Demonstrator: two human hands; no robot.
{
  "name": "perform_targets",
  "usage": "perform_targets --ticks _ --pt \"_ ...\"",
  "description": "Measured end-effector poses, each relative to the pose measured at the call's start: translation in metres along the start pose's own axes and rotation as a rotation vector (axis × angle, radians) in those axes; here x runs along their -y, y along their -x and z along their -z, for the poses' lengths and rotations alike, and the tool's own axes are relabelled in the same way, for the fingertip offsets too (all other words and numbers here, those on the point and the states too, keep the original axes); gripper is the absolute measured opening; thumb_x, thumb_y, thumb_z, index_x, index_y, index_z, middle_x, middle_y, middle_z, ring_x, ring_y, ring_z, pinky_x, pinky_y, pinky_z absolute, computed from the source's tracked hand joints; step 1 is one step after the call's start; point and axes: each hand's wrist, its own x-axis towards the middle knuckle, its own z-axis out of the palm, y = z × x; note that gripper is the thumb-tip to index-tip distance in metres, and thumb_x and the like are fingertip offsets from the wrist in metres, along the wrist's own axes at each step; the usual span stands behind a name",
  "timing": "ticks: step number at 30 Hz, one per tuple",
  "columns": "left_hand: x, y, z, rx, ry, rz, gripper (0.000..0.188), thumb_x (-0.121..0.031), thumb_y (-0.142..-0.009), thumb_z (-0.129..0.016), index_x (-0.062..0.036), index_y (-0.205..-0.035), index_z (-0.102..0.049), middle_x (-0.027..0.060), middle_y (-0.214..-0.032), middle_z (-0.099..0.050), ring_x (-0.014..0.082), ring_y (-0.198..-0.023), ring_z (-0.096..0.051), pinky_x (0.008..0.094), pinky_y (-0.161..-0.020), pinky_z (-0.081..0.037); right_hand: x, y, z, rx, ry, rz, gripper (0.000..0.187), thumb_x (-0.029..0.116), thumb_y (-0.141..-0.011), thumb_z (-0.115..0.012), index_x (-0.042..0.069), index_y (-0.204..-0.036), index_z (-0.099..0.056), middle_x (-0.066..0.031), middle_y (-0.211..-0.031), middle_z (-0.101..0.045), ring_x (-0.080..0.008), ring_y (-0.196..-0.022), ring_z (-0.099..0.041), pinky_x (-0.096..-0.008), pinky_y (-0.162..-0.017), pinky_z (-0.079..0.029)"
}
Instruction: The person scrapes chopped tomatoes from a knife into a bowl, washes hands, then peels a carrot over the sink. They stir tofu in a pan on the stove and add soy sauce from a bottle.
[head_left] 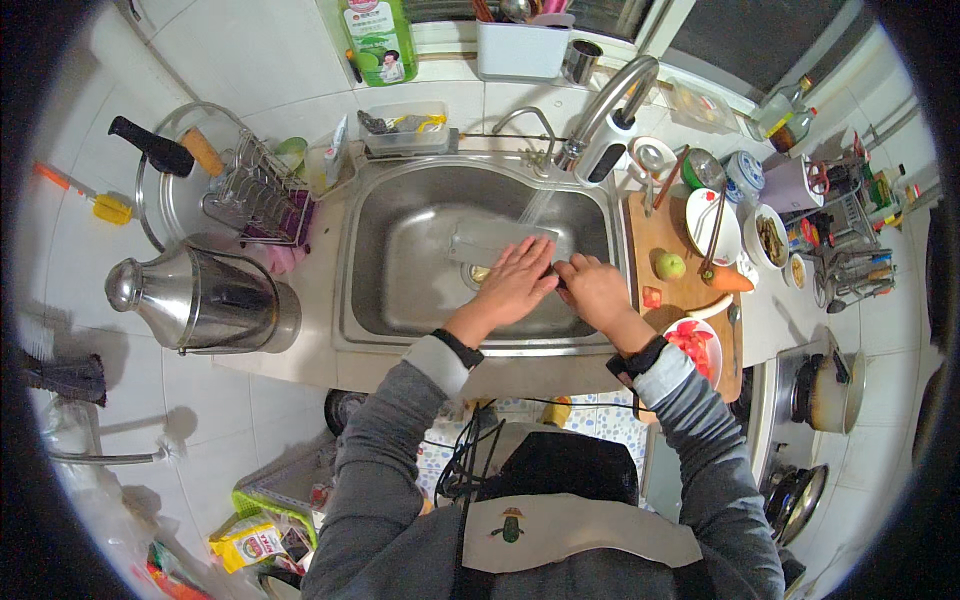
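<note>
Over the steel sink [400, 300], our left hand [518, 278] lies flat and open on a cleaver blade [492, 240] under the tap's stream [537, 205]; our right hand [590, 290] is closed around its handle.

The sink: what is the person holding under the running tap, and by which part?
A cleaver. The right hand grips its dark handle, while the left hand lies flat on the wide blade, over the sink.
</note>
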Motion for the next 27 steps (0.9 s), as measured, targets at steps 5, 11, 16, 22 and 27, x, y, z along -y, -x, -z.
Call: perform_targets --ticks 5,11,16,22,27 --pt "0.042 -0.014 0.016 0.097 -0.1 0.463 0.058 -0.041 -0.098 -0.028 -0.007 -0.144 -0.025 0.0136 -0.151 -0.021 0.0295 -0.14 -0.018 0.0453 -0.112 -0.015 -0.006 0.005 0.005 -0.076 0.006 -0.014 0.025 0.023 -0.077 -0.064 0.01 -0.098 -0.061 -0.0067 -0.088 -0.059 -0.0236 -0.083 -0.062 -0.0368 -0.067 -0.051" --pt "0.024 -0.014 -0.018 -0.133 -0.086 0.074 0.056 -0.042 -0.097 -0.029 -0.0077 -0.142 -0.03 0.0133 -0.15 -0.024 0.031 -0.138 -0.023 0.0461 -0.112 -0.017 -0.003 -0.006 0.004 -0.01 -0.021 -0.009 0.031 0.024 -0.076 -0.067 0.01 -0.103 -0.06 -0.0084 -0.089 -0.058 -0.0258 -0.085 -0.061 -0.0377 -0.07 -0.05" --pt "0.073 -0.009 0.004 -0.052 -0.04 0.344 0.051 -0.039 -0.096 -0.034 -0.0043 -0.131 -0.047 0.0162 -0.138 -0.042 0.0352 -0.126 -0.04 0.0494 -0.104 -0.028 -0.008 -0.001 0.001 -0.038 -0.082 -0.013 0.027 0.025 -0.079 -0.064 0.009 -0.1 -0.061 -0.0096 -0.089 -0.06 -0.0273 -0.085 -0.062 -0.0395 -0.069 -0.052" --pt "0.135 0.043 0.009 -0.427 -0.114 0.589 0.052 -0.038 -0.098 -0.031 -0.0001 -0.13 -0.046 0.0197 -0.135 -0.045 0.0393 -0.122 -0.043 0.0509 -0.1 -0.033 -0.02 -0.013 -0.025 0.101 -0.663 -0.285 0.024 0.027 -0.091 -0.052 0.005 -0.096 -0.058 -0.0109 -0.065 -0.06 -0.0295 -0.052 -0.059 -0.0394 -0.053 -0.049" --pt "0.053 0.042 -0.006 -0.152 0.0 0.378 0.058 -0.038 -0.098 -0.032 0.0004 -0.141 -0.027 0.0213 -0.146 -0.027 0.0361 -0.135 -0.026 0.0472 -0.11 -0.02 -0.02 -0.031 -0.04 0.286 -1.617 -0.667 0.03 0.033 -0.096 -0.045 0.004 -0.093 -0.054 -0.0022 -0.063 -0.056 -0.0125 -0.045 -0.052 -0.0256 -0.041 -0.042"
